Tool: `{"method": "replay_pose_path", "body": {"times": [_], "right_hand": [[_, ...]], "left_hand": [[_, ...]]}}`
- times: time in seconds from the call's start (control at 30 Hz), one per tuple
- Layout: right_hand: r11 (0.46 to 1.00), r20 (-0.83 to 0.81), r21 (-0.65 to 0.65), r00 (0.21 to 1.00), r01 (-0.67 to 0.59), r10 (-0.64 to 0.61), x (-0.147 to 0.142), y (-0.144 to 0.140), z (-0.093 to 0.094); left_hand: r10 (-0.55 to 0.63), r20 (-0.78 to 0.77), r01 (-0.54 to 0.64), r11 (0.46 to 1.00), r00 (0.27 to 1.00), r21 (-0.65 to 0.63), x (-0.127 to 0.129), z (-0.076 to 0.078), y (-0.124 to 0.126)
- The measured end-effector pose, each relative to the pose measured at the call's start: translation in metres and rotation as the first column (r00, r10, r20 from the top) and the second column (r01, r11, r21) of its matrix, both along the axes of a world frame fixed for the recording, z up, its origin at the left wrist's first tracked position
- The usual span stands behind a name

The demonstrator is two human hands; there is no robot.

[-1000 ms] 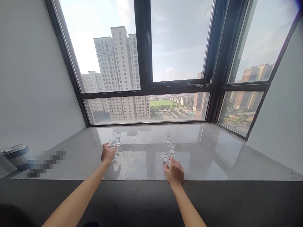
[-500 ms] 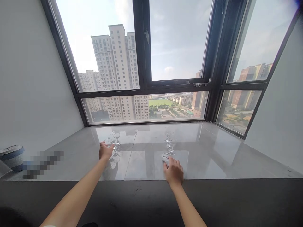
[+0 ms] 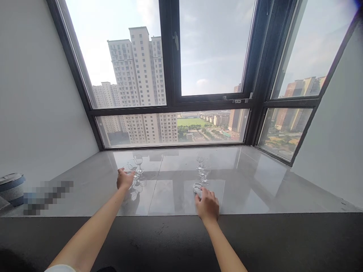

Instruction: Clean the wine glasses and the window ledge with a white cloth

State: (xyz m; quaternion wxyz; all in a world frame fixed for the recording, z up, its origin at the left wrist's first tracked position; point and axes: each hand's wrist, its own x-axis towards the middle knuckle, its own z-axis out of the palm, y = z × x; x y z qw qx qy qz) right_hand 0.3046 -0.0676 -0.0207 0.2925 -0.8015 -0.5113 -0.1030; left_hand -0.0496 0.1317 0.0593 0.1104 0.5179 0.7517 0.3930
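My left hand [image 3: 124,179] reaches over the left side of the sill, its fingers curled around a clear stemmed glass [image 3: 132,165], most of which they hide. Right behind it stands another clear stemmed glass [image 3: 138,161]. My right hand [image 3: 208,204] is closed on a crumpled light grey cloth [image 3: 197,189] that rests on the sill. Just beyond the cloth, several stemmed glasses stand upright close together, the nearest glass [image 3: 205,176] almost at the cloth. Their outlines overlap and are faint against the shiny surface.
The glossy grey tiled sill [image 3: 176,196] ends in a straight front edge above a dark front. A dark-framed window [image 3: 171,110] rises behind it. At the far left stands a blue and grey container [image 3: 13,189] with a light lid, beside a pixelated patch. White walls flank both sides.
The view has shifted very slightly. Both hands, the cloth and the glasses keep nearly the same places as before.
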Motion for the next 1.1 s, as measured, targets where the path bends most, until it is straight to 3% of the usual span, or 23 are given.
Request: {"method": "replay_pose_path", "body": {"times": [0.83,0.9,1.0,1.1], "right_hand": [[1.0,0.012,0.013,1.0,0.004,-0.004,-0.001,0.001,0.0],[1.0,0.013,0.015,1.0,0.009,-0.009,-0.001,0.001,-0.001],[1.0,0.012,0.018,1.0,0.011,-0.011,-0.001,0.001,0.0],[1.0,0.007,0.013,1.0,0.002,-0.002,-0.001,0.0,0.002]], "left_hand": [[0.003,0.019,-0.004,1.0,1.0,0.021,-0.006,-0.006,-0.005],[0.032,-0.03,-0.03,0.997,0.999,0.072,-0.004,-0.01,-0.014],[0.137,-0.158,-0.093,0.962,0.978,0.256,0.005,-0.014,-0.03],[0.13,-0.238,-0.024,0.915,0.962,0.403,0.026,-0.012,-0.043]]}}
